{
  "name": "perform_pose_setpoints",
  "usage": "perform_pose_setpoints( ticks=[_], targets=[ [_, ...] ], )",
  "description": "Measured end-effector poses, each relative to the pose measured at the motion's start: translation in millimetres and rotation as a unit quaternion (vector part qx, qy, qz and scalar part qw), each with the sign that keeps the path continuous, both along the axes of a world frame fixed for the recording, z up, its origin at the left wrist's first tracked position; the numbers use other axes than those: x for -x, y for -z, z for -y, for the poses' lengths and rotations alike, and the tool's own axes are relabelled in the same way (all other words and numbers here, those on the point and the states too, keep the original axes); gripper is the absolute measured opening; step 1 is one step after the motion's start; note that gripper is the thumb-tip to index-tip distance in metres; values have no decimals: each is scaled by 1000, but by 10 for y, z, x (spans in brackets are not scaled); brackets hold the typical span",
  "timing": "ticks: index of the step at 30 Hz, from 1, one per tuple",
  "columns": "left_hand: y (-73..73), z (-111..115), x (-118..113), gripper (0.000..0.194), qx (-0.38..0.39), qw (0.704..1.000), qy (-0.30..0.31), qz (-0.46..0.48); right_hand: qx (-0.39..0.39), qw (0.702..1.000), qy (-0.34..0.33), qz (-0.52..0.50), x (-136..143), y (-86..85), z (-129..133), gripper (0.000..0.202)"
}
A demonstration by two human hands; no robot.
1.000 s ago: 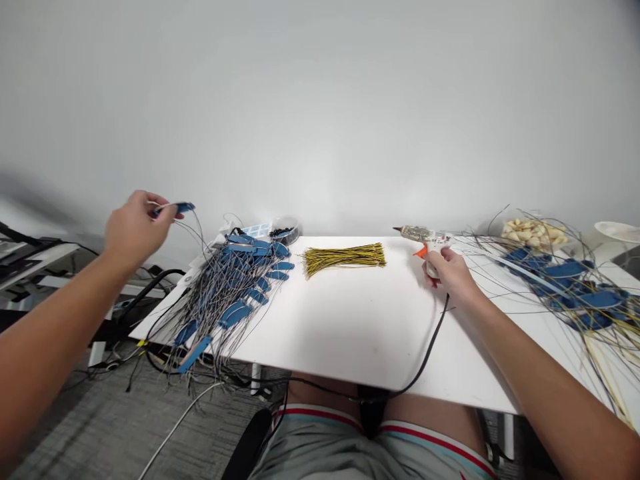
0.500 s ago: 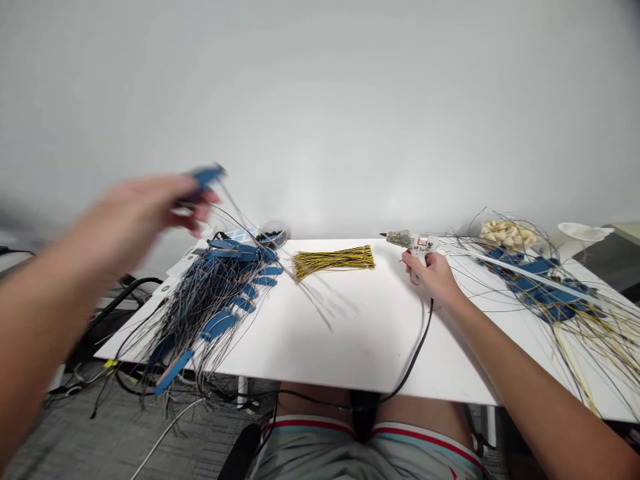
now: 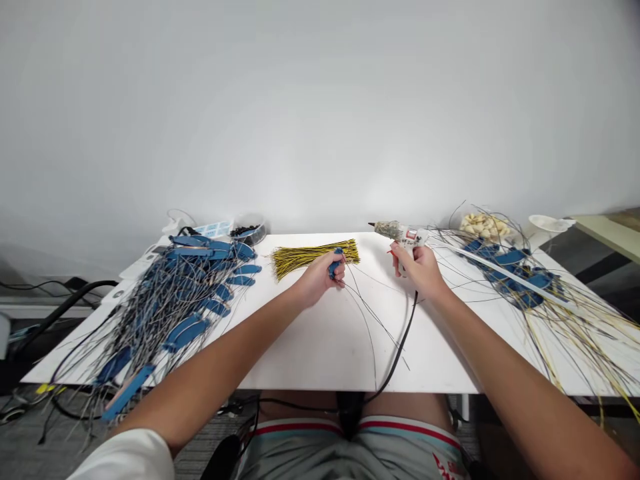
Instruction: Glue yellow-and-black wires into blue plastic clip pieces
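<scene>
My left hand (image 3: 323, 279) is closed around a small blue piece (image 3: 336, 263) with thin dark wires (image 3: 367, 310) trailing from it toward the right and the table's front edge. Most of that piece is hidden by my fingers. Just behind this hand lies a bundle of yellow-and-black wires (image 3: 300, 255). My right hand (image 3: 421, 270) grips a hot glue gun (image 3: 407, 238) by its handle, fingers near the orange trigger. Its dark nozzle points left and a black cord hangs from the handle over the table edge.
On the left is a heap of blue pieces with grey wires (image 3: 185, 287), partly over the edge. Behind it stands a clear bowl of black bits (image 3: 249, 230). At right lie blue pieces with yellow wires (image 3: 525, 287), a white strip (image 3: 505, 270) and a container of cream-coloured pieces (image 3: 484, 227).
My left hand has come from above the left heap to the middle of the table, bringing the blue piece and its wires. My right hand keeps holding the glue gun in nearly the same place.
</scene>
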State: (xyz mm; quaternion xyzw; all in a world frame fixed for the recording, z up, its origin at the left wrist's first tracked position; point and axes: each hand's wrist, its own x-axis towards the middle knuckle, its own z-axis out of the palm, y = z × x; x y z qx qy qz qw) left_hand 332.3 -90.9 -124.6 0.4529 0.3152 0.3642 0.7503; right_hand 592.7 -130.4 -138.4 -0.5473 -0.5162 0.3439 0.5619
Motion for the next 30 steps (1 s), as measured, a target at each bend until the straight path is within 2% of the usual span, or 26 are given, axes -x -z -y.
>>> perform_pose_setpoints(
  ticks=[4,9,15,19,21,26,30],
  targets=[
    [127,-12,26,24,-42,999,-25,-11,-5,1000,1,15,-3,-15,17,48],
    [188,26,73,25,-83,996,-32,-27,-3,1000,13,25,12,-52,47,45],
    [237,1,67,46,-99,993,-42,-38,17,999,33,26,39,-81,61,42],
    [252,-46,95,58,-150,981,-81,-88,32,998,47,42,43,-76,53,43],
    [240,-64,116,60,-140,979,-108,-100,28,996,64,51,21,-60,36,43],
    [185,-102,150,49,-72,984,-148,-68,-20,988,141,53,-63,-49,6,41],
    [173,-134,148,49,-65,981,-171,-59,-89,985,149,10,-48,-97,24,32]
  ],
)
